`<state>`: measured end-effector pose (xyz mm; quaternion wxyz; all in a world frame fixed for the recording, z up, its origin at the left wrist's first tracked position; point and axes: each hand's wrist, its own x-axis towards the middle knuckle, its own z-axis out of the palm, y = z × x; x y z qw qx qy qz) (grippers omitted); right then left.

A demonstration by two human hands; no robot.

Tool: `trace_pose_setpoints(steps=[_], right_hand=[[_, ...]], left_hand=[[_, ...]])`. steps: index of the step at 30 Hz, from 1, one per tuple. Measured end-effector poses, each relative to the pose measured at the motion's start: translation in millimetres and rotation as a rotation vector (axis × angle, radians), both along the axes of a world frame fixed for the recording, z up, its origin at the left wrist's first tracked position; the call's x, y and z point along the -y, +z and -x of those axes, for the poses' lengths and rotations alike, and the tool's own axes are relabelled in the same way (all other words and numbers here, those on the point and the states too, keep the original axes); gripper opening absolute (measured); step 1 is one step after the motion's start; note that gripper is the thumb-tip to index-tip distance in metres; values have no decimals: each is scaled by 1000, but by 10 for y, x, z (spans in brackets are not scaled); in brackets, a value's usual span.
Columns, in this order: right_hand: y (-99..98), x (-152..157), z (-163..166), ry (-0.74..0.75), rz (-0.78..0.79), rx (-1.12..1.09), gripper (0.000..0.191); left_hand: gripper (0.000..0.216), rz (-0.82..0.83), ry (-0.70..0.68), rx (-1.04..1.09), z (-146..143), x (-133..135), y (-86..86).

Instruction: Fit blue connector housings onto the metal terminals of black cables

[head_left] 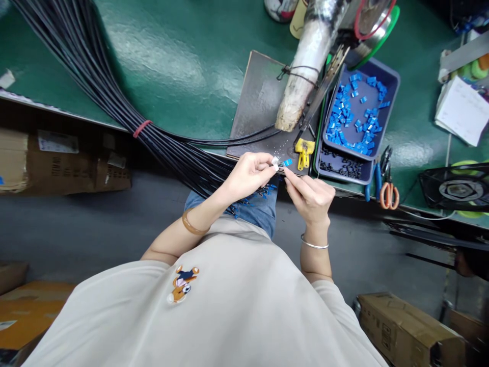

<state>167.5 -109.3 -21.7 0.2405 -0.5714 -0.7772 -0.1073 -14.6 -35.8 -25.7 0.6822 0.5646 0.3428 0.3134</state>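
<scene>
Near the bench's front edge, my left hand point(250, 173) is closed in a pinch, with something white around the fingertips. A small blue connector piece point(287, 162) sticks out of that pinch, seemingly on the end of a cable. My right hand point(311, 198) is closed just to the right, its index fingertip at or touching the connector's underside; what it holds, if anything, is too small to make out. A thick bundle of black cables point(168, 142), tied with a red band point(142, 128), runs from the upper left to my lap, where several ends carry blue connectors.
A grey plate point(260, 97) lies on the green bench point(183, 56) under a white-wrapped duct point(301, 76). To the right are a yellow clip point(304, 153), a bin point(393, 84) of blue pieces over one with black pieces, orange-handled scissors point(388, 196) and a black fan point(458, 189).
</scene>
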Motion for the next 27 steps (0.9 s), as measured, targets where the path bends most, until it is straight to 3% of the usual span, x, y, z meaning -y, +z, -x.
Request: trace_pose_setpoints(steps=[6, 11, 15, 19, 22, 24, 27], right_hand=[[79, -25, 115, -82, 51, -431, 34], [138, -93, 215, -45, 85, -462, 10], [124, -97, 240, -71, 106, -472, 6], [97, -78, 225, -54, 258, -641, 8], [91, -70, 209, -10, 394, -834, 14], [97, -70, 200, -43, 334, -873, 18], [121, -76, 188, -130, 9, -858, 19]], left_hand=[[14, -134, 0, -63, -12, 41, 12], [12, -240, 31, -90, -15, 52, -7], [16, -265, 69, -67, -23, 48, -60], [19, -326, 148, -52, -23, 55, -61], [20, -335, 83, -34, -7, 71, -12], [23, -293, 35, -22, -3, 75, 12], [24, -247, 67, 8, -20, 56, 1]])
